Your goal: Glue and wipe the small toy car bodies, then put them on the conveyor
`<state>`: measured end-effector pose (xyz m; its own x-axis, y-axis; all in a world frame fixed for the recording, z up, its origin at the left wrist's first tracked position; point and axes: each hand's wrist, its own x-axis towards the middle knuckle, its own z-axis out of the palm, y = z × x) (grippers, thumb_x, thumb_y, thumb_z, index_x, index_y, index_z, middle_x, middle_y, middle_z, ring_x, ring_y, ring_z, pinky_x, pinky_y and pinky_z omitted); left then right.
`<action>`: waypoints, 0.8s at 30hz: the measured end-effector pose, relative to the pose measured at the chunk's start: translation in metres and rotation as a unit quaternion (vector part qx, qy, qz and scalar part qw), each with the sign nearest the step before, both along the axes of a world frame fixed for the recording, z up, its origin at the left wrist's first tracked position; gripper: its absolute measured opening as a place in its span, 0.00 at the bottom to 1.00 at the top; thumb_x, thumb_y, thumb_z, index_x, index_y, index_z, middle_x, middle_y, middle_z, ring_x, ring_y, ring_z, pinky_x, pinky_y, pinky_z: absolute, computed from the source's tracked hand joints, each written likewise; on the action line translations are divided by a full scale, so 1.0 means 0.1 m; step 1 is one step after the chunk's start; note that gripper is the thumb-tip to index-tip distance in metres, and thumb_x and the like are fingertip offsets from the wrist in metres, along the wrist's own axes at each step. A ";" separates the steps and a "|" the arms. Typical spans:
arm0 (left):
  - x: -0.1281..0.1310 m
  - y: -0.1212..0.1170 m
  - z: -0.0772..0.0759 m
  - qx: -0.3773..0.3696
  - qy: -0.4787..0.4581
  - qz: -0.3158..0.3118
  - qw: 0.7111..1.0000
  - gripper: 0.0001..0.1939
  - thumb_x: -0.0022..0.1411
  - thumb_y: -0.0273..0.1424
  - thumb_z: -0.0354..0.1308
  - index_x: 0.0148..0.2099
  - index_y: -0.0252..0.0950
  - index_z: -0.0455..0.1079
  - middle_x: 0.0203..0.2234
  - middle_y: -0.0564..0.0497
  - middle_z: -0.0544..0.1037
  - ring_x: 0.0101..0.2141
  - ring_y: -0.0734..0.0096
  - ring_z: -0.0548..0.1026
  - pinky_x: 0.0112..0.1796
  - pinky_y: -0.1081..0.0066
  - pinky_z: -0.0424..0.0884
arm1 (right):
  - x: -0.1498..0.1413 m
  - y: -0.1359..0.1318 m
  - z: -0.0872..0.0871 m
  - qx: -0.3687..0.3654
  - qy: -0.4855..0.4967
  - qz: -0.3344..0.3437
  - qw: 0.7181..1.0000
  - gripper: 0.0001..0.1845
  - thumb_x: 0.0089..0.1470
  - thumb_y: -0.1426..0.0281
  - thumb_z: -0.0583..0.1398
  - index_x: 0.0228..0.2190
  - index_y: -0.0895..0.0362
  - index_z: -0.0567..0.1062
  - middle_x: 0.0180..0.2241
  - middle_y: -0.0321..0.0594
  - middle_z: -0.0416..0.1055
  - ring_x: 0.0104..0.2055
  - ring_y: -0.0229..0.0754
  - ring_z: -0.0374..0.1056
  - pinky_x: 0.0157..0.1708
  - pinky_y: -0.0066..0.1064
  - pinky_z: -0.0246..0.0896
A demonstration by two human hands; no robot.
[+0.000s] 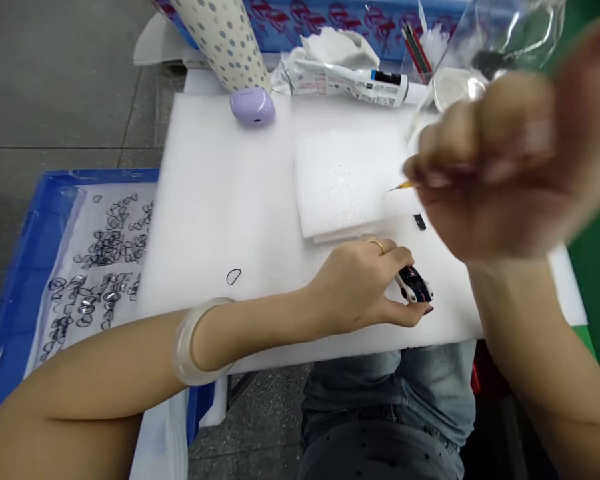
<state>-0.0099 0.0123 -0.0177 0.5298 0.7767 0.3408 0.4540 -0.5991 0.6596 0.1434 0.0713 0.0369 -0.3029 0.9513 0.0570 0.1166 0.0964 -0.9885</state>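
My left hand (365, 283) rests on the white foam sheet (220, 200) and pinches a small dark and white toy car (415, 285) between thumb and fingers. My right hand (500, 160) is raised close to the camera and blurred, fingers curled round a thin yellow-tipped stick (403, 186) that points left over a smaller foam pad (345, 180). A small black part (419, 222) lies on the foam beside the pad. A single wire ring (233, 277) lies on the sheet left of my left wrist.
A blue tray (25, 267) at the left holds several small metal rings (105, 260). At the back stand a dotted cone (225, 40), a lilac case (253, 107), a glue tube (350, 81), crumpled tissue and a clear bag (495, 40).
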 end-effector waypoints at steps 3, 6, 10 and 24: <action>0.02 0.00 -0.01 -0.007 0.010 0.003 1.000 0.21 0.52 0.43 0.69 0.38 0.29 0.76 0.33 0.44 0.81 0.34 0.58 0.79 0.36 0.62 0.78 | -0.18 0.26 -0.02 -0.014 0.003 0.049 0.999 0.27 0.57 0.43 0.57 0.23 0.53 0.70 0.29 0.42 0.67 0.39 0.46 0.67 0.40 0.38 0.67; 0.02 0.00 0.00 -0.023 0.011 0.001 1.000 0.23 0.52 0.44 0.69 0.40 0.29 0.77 0.32 0.43 0.81 0.35 0.57 0.79 0.36 0.62 0.77 | -0.09 0.24 0.03 0.024 -0.040 0.052 0.998 0.19 0.58 0.49 0.61 0.34 0.52 0.75 0.40 0.40 0.72 0.46 0.46 0.69 0.45 0.37 0.67; 0.01 0.03 0.02 -0.057 0.004 0.004 0.998 0.23 0.52 0.45 0.69 0.40 0.29 0.77 0.29 0.46 0.79 0.32 0.60 0.78 0.34 0.63 0.76 | 0.09 0.08 0.08 0.041 -0.099 0.104 0.989 0.15 0.62 0.54 0.60 0.39 0.52 0.74 0.43 0.39 0.72 0.50 0.44 0.69 0.50 0.38 0.67; -0.02 0.05 0.04 -0.089 -0.055 0.010 0.994 0.22 0.52 0.41 0.71 0.42 0.28 0.77 0.33 0.47 0.80 0.31 0.63 0.78 0.35 0.63 0.75 | 0.16 -0.19 0.08 0.083 0.164 0.010 0.983 0.08 0.62 0.67 0.60 0.32 0.54 0.79 0.35 0.39 0.73 0.40 0.40 0.71 0.45 0.34 0.68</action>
